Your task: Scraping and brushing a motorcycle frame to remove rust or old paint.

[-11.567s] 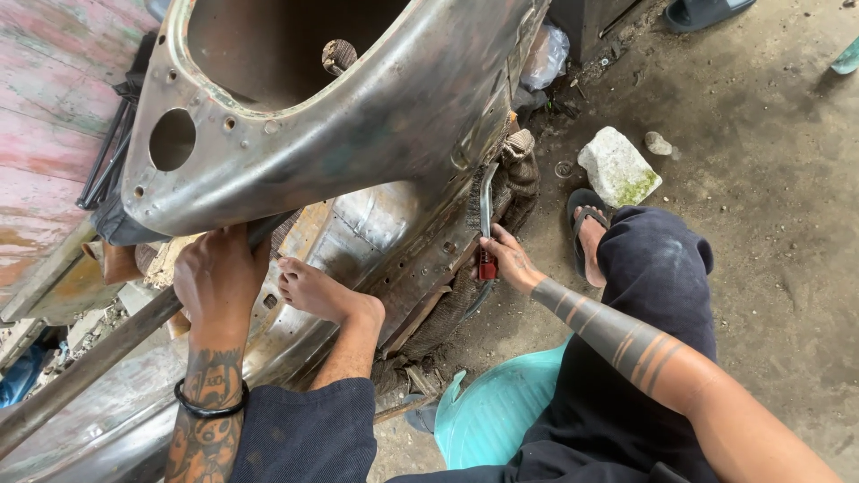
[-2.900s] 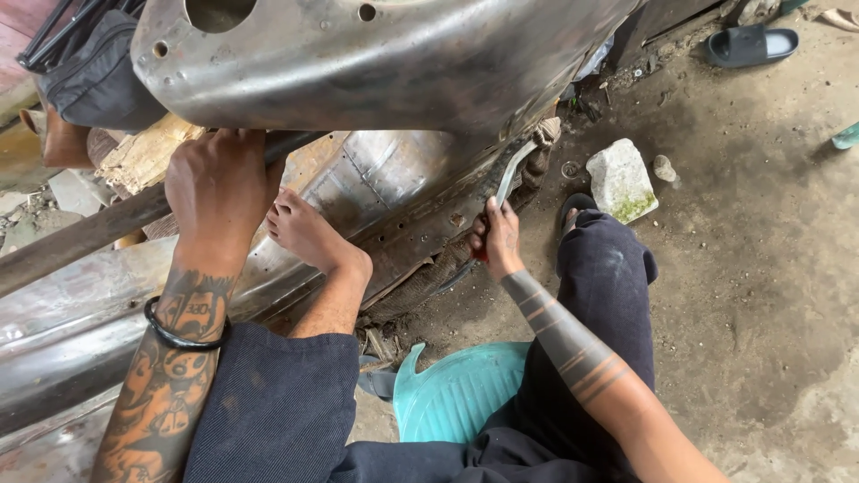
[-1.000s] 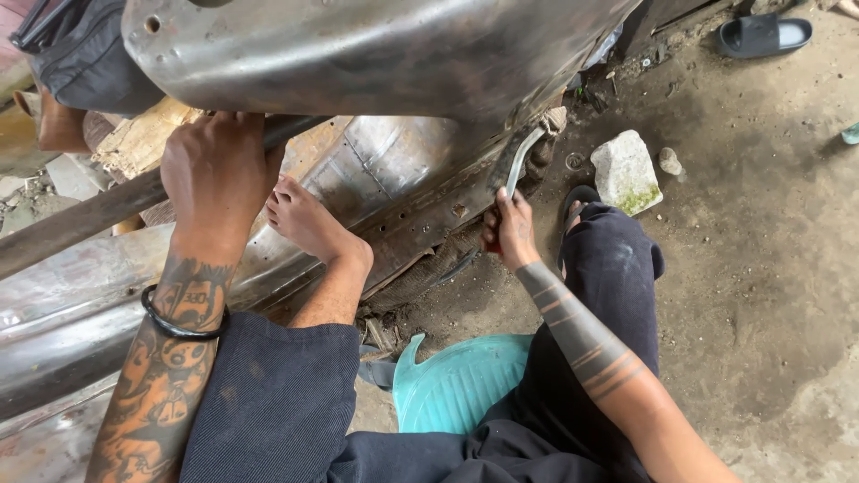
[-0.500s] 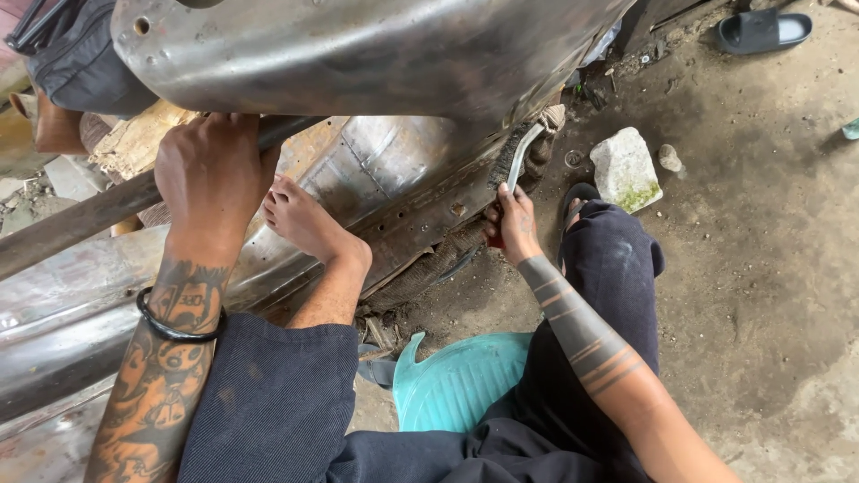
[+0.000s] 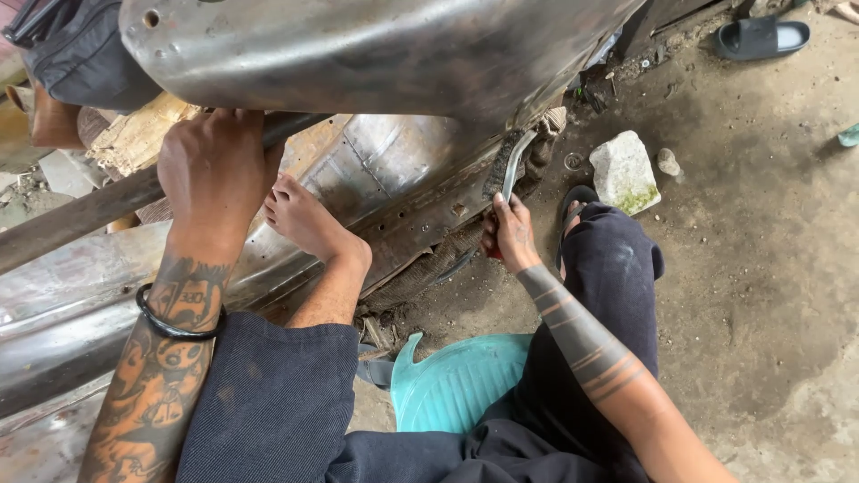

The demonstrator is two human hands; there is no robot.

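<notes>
Wire-brushing of the metal body: the right hand, fingers wrapped round the brush at centre frame, works the lower seam; the left hand, fingers closed on the bar, braces. The next stroke probably calls for steady pressure along the seam.

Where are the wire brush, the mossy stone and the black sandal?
wire brush (image 5: 510, 165), head view, curved metal shank.
mossy stone (image 5: 622, 170), head view, pale top face.
black sandal (image 5: 761, 38), head view, strap.
</notes>
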